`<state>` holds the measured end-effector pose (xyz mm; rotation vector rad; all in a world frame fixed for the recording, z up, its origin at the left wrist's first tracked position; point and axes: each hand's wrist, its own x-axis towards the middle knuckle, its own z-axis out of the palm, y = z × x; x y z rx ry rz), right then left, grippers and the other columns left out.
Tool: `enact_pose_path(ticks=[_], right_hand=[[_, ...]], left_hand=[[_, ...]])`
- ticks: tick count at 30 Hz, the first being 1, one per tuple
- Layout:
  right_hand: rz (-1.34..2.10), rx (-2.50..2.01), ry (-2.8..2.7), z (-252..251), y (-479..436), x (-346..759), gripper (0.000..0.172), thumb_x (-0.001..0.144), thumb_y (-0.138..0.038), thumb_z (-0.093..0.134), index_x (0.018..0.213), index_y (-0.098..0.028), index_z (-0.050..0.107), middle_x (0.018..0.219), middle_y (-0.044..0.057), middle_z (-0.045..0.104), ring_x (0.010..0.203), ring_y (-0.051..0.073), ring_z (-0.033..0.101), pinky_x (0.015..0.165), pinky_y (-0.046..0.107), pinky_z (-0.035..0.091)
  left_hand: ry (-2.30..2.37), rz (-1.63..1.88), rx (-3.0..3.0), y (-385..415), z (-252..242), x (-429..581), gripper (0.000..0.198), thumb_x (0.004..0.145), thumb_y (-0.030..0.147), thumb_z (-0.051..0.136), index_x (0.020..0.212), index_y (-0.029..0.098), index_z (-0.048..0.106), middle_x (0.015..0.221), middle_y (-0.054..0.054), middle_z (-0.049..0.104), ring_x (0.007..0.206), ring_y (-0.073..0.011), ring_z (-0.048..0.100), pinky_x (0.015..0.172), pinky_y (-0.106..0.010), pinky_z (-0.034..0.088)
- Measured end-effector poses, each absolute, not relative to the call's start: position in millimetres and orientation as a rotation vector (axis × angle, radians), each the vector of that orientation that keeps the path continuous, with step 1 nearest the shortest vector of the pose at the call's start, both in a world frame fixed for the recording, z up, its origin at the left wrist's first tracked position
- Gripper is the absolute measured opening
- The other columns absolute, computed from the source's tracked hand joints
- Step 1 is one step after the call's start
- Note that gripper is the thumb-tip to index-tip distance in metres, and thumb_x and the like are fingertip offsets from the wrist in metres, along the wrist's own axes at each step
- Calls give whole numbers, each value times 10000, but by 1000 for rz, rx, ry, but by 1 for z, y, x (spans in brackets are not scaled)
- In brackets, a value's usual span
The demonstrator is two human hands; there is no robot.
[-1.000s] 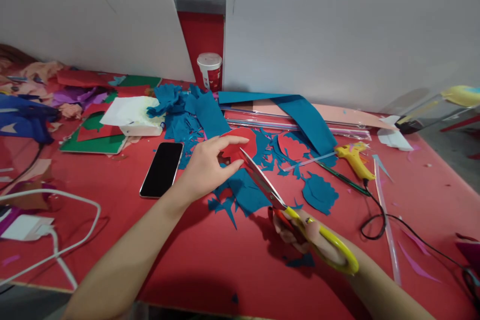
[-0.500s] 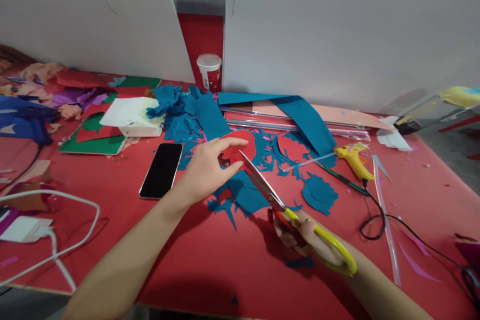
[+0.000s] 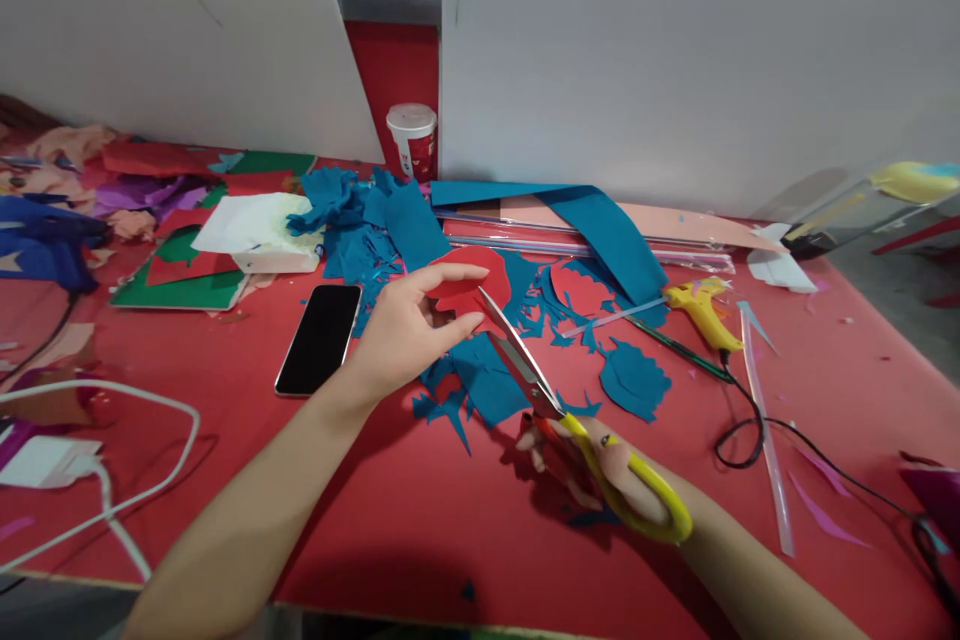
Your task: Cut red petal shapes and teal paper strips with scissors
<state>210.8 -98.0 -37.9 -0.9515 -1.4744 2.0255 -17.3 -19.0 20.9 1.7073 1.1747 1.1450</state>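
My left hand pinches a rounded red paper piece between thumb and fingers, above blue scraps. In my right hand are scissors with yellow and red handles; their blades are slightly parted and the tips reach the red piece near my left thumb. Beneath the blades is a flat blue sheet. A scalloped blue cutout lies to the right, and a scalloped red cutout rests on blue paper behind it.
A phone lies left of my left hand. Further left are a white cable and charger. A yellow glue gun with a black cord is at the right. A lidded cup stands at the back, near white boards.
The scissor blades have opened a little wider at the red piece. My right hand has shifted slightly left. The whole view has moved a little.
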Motion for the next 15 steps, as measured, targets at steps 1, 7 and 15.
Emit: enact_pose_path(ticks=[1, 7, 15], right_hand=[[2017, -933, -1495, -38, -98, 210, 702, 653, -755, 304, 1048, -219, 525, 879, 67, 506, 428, 48, 295, 352, 212, 242], [1988, -803, -1523, -44, -101, 208, 659, 720, -702, 254, 1151, -256, 476, 985, 101, 510, 533, 97, 438, 422, 223, 391], [1968, -686, -1643, -47, -100, 209, 651, 762, -666, 209, 1269, -284, 351, 1124, 125, 455, 537, 79, 458, 531, 269, 447]], left_hand=[[1168, 1154, 1690, -19, 21, -17, 319, 674, 194, 622, 992, 183, 591, 1025, -58, 628, 792, -160, 627, 629, -252, 549], [1160, 1168, 1697, -21, 20, -16, 316, 689, 210, 615, 1003, 194, 590, 1021, -53, 626, 764, -152, 627, 614, -251, 551], [1253, 1144, 1759, -23, 16, -16, 339, 694, 240, 615, 1032, 228, 587, 980, -44, 645, 668, -144, 623, 548, -258, 538]])
